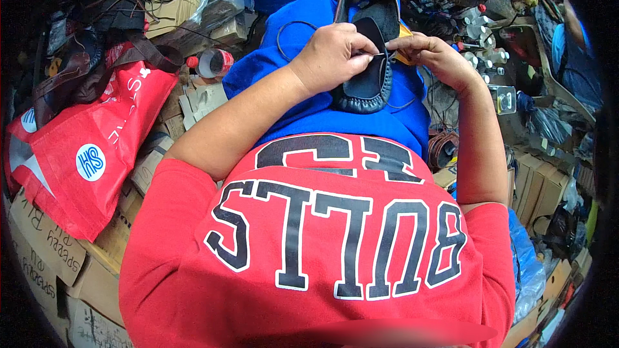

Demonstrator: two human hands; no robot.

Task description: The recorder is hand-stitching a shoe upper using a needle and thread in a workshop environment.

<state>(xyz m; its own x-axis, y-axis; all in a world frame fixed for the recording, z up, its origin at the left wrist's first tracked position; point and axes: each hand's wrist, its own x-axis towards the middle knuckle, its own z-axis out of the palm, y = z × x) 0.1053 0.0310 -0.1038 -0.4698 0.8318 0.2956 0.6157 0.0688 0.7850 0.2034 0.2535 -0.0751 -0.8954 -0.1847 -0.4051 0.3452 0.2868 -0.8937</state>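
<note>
A black moccasin shoe (365, 95) with a gathered toe seam rests sole down on the blue cloth (277, 100) over my lap, its toe toward me. My left hand (335, 55) is above the shoe's opening, thumb and fingers pinched together. A tiny pale, thin piece shows at those fingertips, too small to name. At the right rim is my right hand (438, 58), fingers curled and tips pressed together near the shoe's tongue (369, 29); what they grip is hidden. Dark thread-like loops curve over the cloth on both sides. Something yellow (405, 33) shows behind the right fingers.
On the left lie a red bag (97, 148), a dark strap and a red-capped plastic bottle (215, 63). Cardboard boxes (48, 238) stack at lower left. Several small bottles (480, 29) crowd the right side, with more cardboard (538, 183) and blue plastic (527, 258) below.
</note>
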